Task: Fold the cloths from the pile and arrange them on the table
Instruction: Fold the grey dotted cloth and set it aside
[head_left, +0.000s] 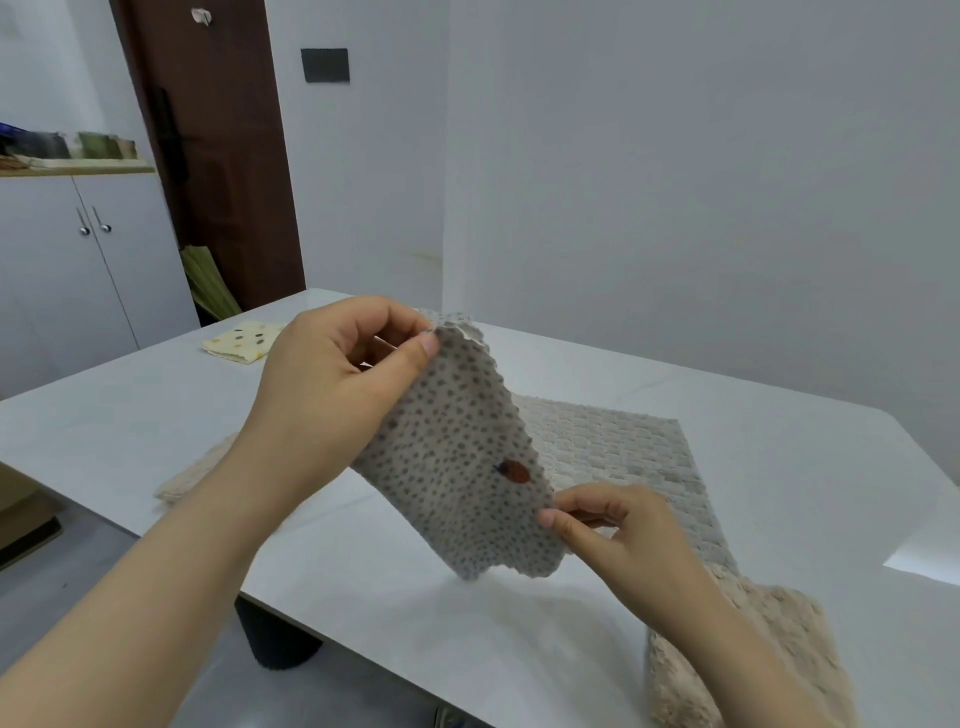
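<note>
A small white cloth with grey dots and a red-brown mark (462, 467) hangs in the air above the white table (779, 493). My left hand (332, 384) pinches its top corner between thumb and fingers. My right hand (623, 535) pinches its lower right edge. Behind it a pale woven cloth (613, 447) lies flat on the table. A beige textured cloth (779, 649) sits at the near right edge, partly under my right forearm. Another beige cloth (192, 478) lies at the left edge, half hidden by my left arm.
A folded cream cloth with coloured spots (244, 340) lies at the far left corner of the table. A white cabinet (78, 270) and a dark door (218, 156) stand beyond the table on the left. A grey wall runs along the far side.
</note>
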